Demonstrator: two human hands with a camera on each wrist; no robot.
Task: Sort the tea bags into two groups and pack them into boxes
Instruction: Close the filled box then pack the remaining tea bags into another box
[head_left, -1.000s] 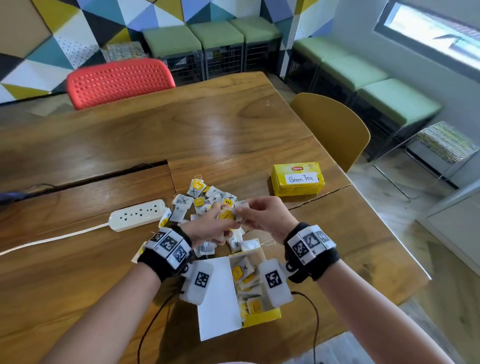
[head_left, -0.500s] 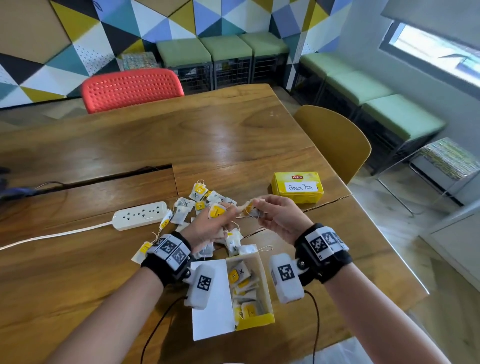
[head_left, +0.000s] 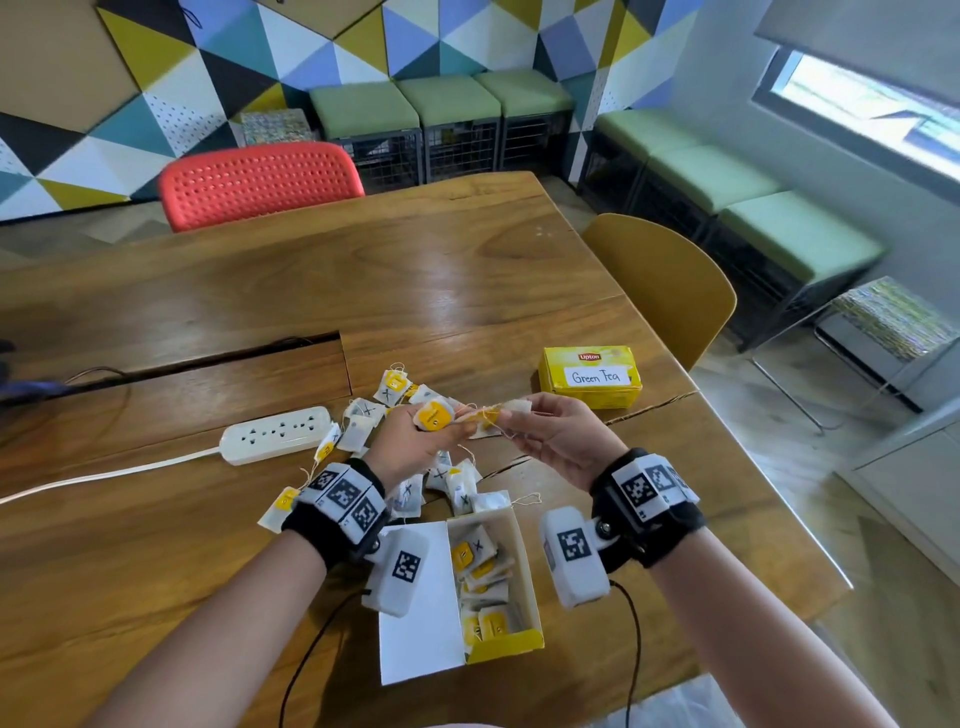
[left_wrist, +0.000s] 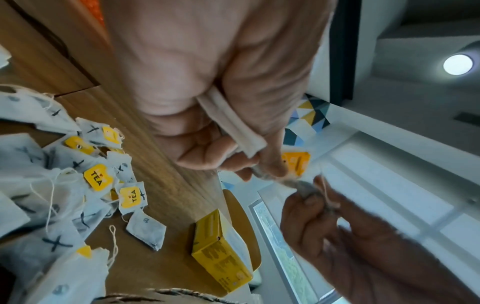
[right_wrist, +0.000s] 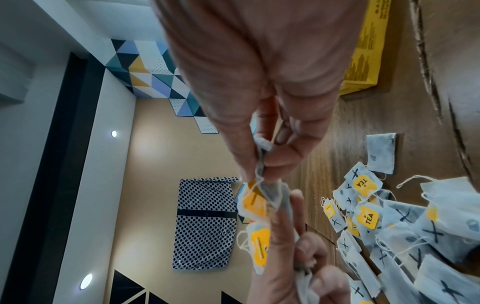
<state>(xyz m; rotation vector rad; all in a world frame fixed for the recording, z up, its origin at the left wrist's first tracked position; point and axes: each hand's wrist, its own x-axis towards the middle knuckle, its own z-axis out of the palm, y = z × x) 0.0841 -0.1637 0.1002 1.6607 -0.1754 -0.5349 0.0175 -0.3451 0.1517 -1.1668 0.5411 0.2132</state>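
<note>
A pile of white tea bags (head_left: 363, 415) with yellow tags, many marked with a black X, lies mid-table. Above it my left hand (head_left: 441, 423) grips a small bunch of tea bags (head_left: 434, 415), one yellow tag facing up. My right hand (head_left: 511, 418) pinches one tea bag (head_left: 519, 406), its string tangled with that bunch. In the left wrist view my left hand (left_wrist: 249, 170) holds a folded bag (left_wrist: 231, 121). In the right wrist view my right hand (right_wrist: 259, 164) pinches a bag above a yellow tag (right_wrist: 253, 202). The open box (head_left: 524, 566) near me holds several bags. A shut yellow box (head_left: 589, 376) reads "Green Tea".
A white power strip (head_left: 275, 434) with its cable lies left of the pile. The open box's white lid flap (head_left: 421, 613) lies flat towards me. A red chair (head_left: 260, 182) and a yellow chair (head_left: 670, 291) stand at the table's far and right edges.
My hands were together over the pile; now the right hand has drawn to the right with one bag, stretching the strings between it and the left hand's bunch.
</note>
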